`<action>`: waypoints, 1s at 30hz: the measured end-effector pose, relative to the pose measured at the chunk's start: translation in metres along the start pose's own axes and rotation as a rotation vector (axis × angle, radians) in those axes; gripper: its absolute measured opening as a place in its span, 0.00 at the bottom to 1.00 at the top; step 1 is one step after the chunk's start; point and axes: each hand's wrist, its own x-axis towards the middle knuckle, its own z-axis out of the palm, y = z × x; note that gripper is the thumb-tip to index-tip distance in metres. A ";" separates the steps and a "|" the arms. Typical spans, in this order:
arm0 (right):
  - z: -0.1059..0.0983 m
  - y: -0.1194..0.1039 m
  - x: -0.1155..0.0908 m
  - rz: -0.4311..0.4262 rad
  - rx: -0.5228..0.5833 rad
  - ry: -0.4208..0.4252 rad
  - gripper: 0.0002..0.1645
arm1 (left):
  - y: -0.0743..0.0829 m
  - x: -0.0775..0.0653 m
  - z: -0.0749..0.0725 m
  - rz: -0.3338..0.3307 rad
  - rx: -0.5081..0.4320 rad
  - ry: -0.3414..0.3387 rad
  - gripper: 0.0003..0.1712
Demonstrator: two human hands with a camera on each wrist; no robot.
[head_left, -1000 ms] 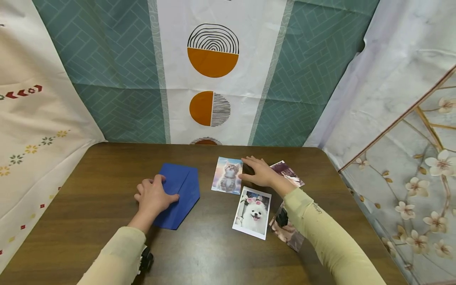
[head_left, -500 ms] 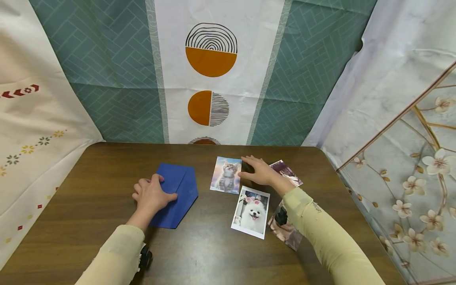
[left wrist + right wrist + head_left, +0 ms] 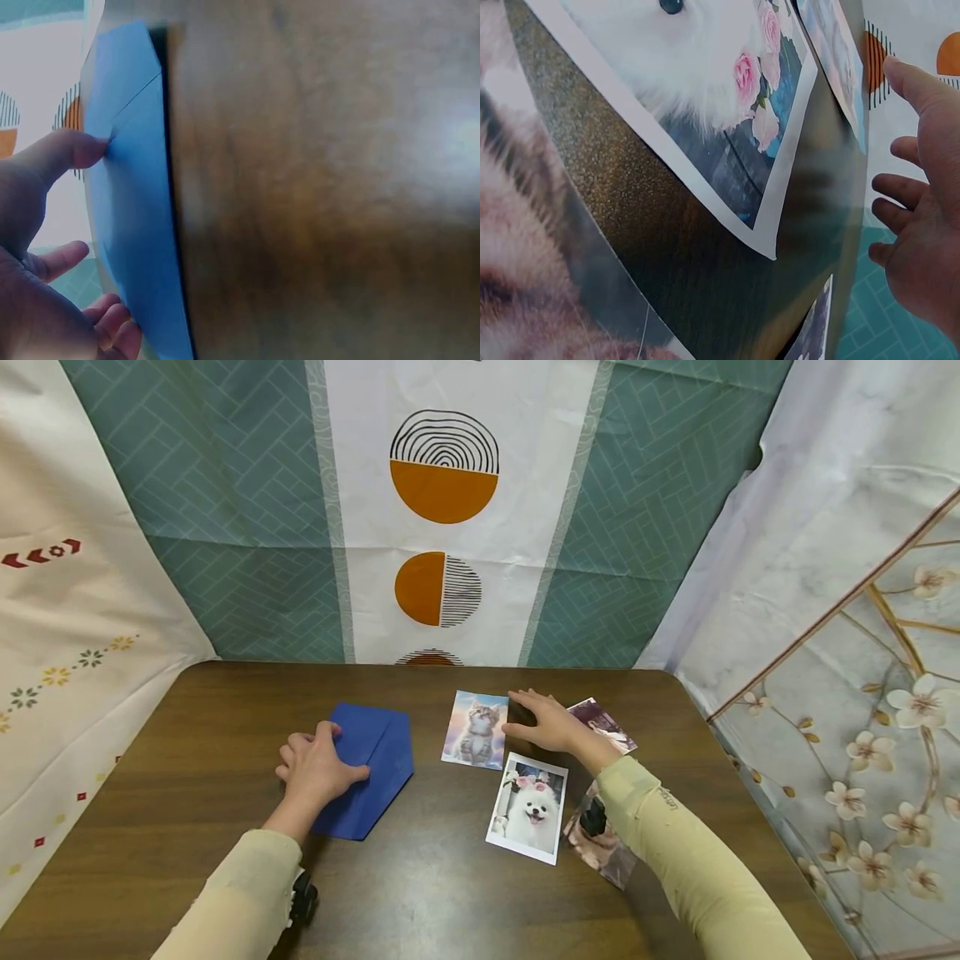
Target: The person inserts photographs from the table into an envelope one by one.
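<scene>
On the left of the table lies a blue paper envelope (image 3: 382, 789) with a pointed end. My left hand (image 3: 317, 772) is spread over its left side; in the left wrist view the thumb (image 3: 86, 148) touches the envelope's face (image 3: 139, 202) and the other fingers are by its far edge. Right of it a kitten picture card (image 3: 476, 731) lies flat. My right hand (image 3: 551, 724) is beside that card, thumb and forefinger apart at its right edge, holding nothing. Whether those fingertips touch the card I cannot tell.
A white-bordered photo of a fluffy white dog (image 3: 531, 810) lies nearer me. Under the right forearm, another animal photo (image 3: 611, 860) is partly hidden. A dark purplish photo (image 3: 603, 727) lies beyond the right wrist. Patterned cloth (image 3: 450, 535) hangs behind the brown table (image 3: 435, 893).
The envelope and my left hand have shifted slightly left together. The right hand and the pictures stay in place; the whole view shifted a little early on.
</scene>
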 end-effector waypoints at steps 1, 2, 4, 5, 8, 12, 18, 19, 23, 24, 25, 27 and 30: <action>0.000 0.000 0.000 0.004 0.002 -0.001 0.49 | 0.000 0.001 -0.001 -0.003 0.001 -0.006 0.48; 0.000 0.000 -0.001 0.006 0.003 0.000 0.49 | 0.001 0.001 -0.002 -0.005 0.005 -0.013 0.49; 0.000 0.000 -0.001 0.009 0.003 -0.001 0.49 | 0.001 0.003 -0.003 -0.009 0.011 -0.023 0.49; 0.000 0.000 -0.001 0.009 0.003 -0.001 0.49 | 0.001 0.003 -0.003 -0.012 0.012 -0.026 0.49; 0.000 0.000 -0.001 0.002 0.006 0.000 0.49 | 0.001 0.004 -0.003 -0.019 0.010 -0.028 0.48; 0.001 -0.001 -0.002 -0.012 0.008 0.001 0.48 | 0.000 0.004 -0.003 -0.027 0.000 -0.032 0.46; 0.001 -0.002 0.000 -0.017 0.022 0.015 0.48 | 0.001 0.004 -0.003 -0.030 -0.007 -0.022 0.46; 0.001 -0.002 0.001 -0.016 0.022 0.019 0.48 | 0.000 0.004 -0.003 -0.028 -0.006 -0.018 0.46; -0.001 -0.001 0.005 -0.004 0.048 0.035 0.47 | -0.001 0.005 -0.002 -0.011 -0.011 0.001 0.47; -0.001 -0.001 0.006 -0.001 0.057 0.040 0.48 | -0.001 0.005 -0.002 -0.004 -0.014 0.007 0.47; -0.002 -0.001 0.007 0.006 0.072 0.044 0.48 | -0.001 0.004 -0.002 0.002 -0.016 0.014 0.48; -0.003 0.001 0.009 0.016 0.095 0.051 0.48 | -0.001 0.004 -0.002 0.016 -0.013 0.026 0.49; -0.005 0.003 0.011 0.042 0.121 0.060 0.48 | -0.001 0.002 -0.002 0.042 0.004 0.041 0.52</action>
